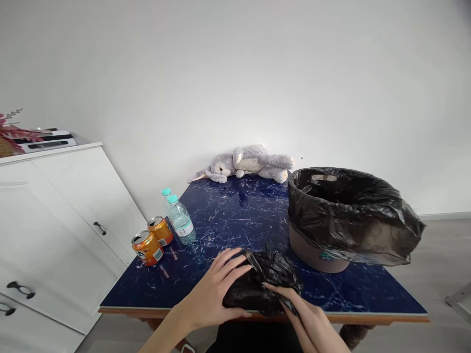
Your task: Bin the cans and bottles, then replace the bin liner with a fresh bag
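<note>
A crumpled black plastic bag (263,282) lies at the table's front edge, between my two hands. My left hand (222,284) rests over the bag's left side, fingers spread and thumb stretched out near the edge. On the right side, my right hand (303,314) has a fold of the bag between its fingers, with the index finger lying along the top. Behind my right hand stands a trash can (316,255) lined with another black bag (353,220), whose rim is folded over and hangs loosely to the right.
Two orange cans (147,249), both with opened tops, stand at the table's left edge. Beside them are two clear water bottles (182,223) with turquoise caps. A grey plush rabbit (246,164) lies at the back by the wall. White cabinets (73,211) stand left of the blue marbled table (228,215).
</note>
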`<state>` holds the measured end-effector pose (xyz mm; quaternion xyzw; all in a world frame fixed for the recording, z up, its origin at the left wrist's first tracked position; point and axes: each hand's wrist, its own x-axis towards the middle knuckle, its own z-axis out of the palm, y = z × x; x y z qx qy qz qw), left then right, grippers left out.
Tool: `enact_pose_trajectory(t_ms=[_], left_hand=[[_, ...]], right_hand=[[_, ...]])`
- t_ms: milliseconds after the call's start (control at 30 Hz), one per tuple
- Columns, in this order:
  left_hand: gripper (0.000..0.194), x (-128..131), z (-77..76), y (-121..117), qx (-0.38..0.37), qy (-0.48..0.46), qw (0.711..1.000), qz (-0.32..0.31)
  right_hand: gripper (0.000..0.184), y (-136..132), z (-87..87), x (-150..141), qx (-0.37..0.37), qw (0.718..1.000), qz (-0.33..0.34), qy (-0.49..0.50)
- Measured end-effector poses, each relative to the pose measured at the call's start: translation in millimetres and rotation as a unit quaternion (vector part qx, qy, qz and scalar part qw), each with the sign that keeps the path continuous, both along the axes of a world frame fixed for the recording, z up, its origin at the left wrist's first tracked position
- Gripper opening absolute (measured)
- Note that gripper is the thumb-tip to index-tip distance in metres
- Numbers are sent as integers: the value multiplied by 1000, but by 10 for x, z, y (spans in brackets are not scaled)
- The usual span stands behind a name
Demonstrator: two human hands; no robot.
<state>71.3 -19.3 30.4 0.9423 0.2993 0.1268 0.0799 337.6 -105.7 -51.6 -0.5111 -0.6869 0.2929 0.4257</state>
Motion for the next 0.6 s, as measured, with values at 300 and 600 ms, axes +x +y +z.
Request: enact_pose_trajectory(t_ms=[300, 600], left_hand=[[30, 286, -244, 197, -116, -127, 970, 171], [57, 496, -350, 191, 152, -147, 971, 114]], right_hand=[[53, 299, 31, 87, -45, 988, -145, 12], [66, 170, 113, -291, 225, 942, -118, -218]])
